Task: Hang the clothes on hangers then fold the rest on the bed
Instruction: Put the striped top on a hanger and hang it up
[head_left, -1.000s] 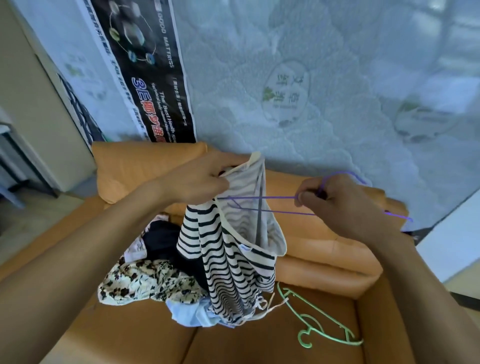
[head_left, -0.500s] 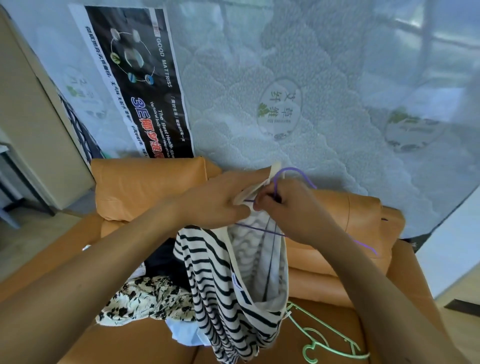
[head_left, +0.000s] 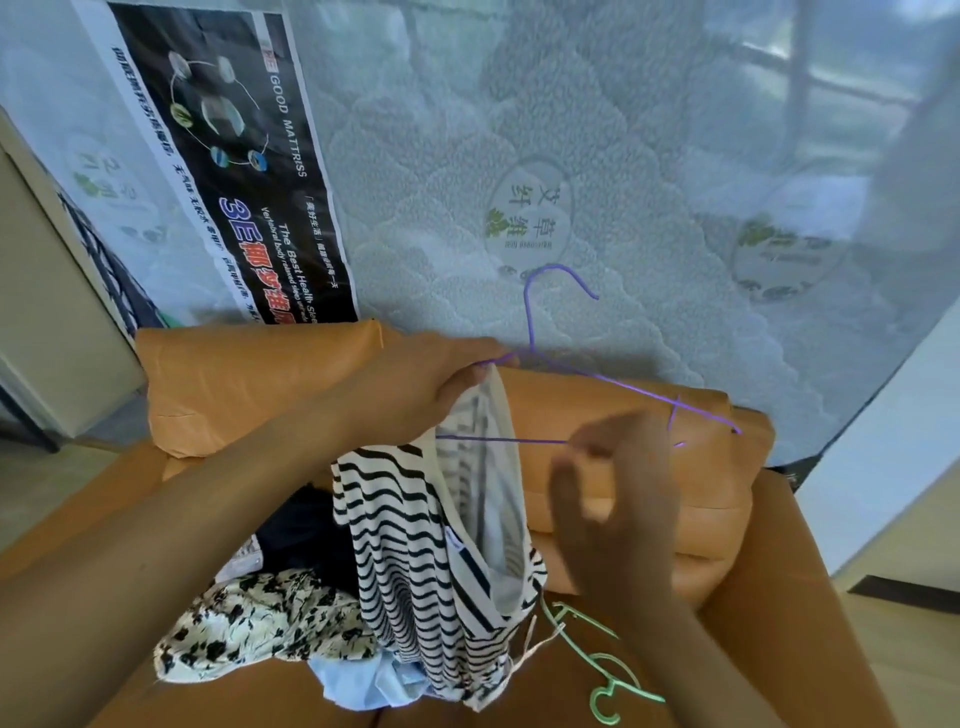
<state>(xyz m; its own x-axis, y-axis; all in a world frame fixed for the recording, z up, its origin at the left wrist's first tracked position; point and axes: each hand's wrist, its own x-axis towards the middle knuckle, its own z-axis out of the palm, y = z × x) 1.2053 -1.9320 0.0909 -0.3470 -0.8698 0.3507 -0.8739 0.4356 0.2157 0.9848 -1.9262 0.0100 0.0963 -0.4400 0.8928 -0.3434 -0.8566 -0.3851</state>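
My left hand (head_left: 426, 384) grips the cream neckline of a black-and-white striped top (head_left: 415, 561) together with the neck of a purple wire hanger (head_left: 613, 382). The hanger's left arm is inside the top; its hook points up and its right arm sticks out to the right. The top hangs down over a pile of clothes (head_left: 260, 618) on the orange sofa (head_left: 234, 374). My right hand (head_left: 618, 499) is blurred, fingers spread and loosely curled, just right of the top by the hanger's lower bar, holding nothing.
A green hanger (head_left: 597, 660) lies on the sofa seat under my right forearm. A mattress in plastic wrap (head_left: 571, 156) leans against the wall behind the sofa. Floor shows at the left and right edges.
My right hand has let go of the purple hanger and dropped lower right. The hanger's left arm now sits inside the top, and my left hand holds hanger and neckline together.
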